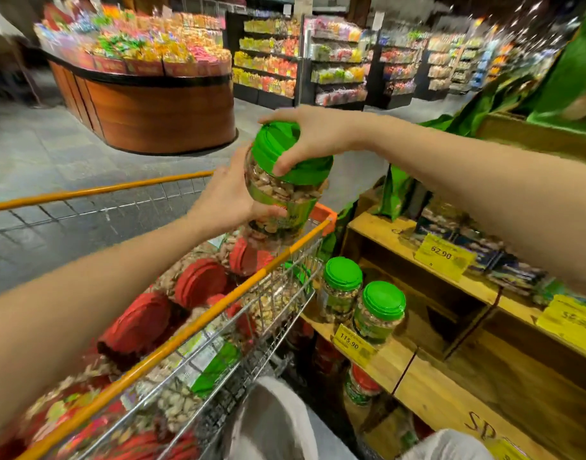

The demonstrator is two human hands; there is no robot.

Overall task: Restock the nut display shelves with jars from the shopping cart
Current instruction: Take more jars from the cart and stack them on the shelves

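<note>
Setting: supermarket aisle, head view; candy island far left, wooden nut shelf point(401, 363) near right, shopping cart point(198, 322) near left.
Jar: clear nut jar point(286, 194) with green lid point(285, 147), tilted in the air over the cart's far right corner, not yet on the shelf.
Right hand: right hand point(314, 134) curled over the lid from above.
Left hand: left hand point(231, 197) wrapped round the jar body, left side.
Cart: red-lidded jars point(200, 282) heaped inside.
Shelf: two green-lidded jars point(379, 312) upright, just beside each other, behind the 115.90 price tag point(353, 343).
Handling: looks full, so probably hefty; wall smooth, likely slick; rigid. Carry the weight at the body; the lid grip is for steering only.
</note>
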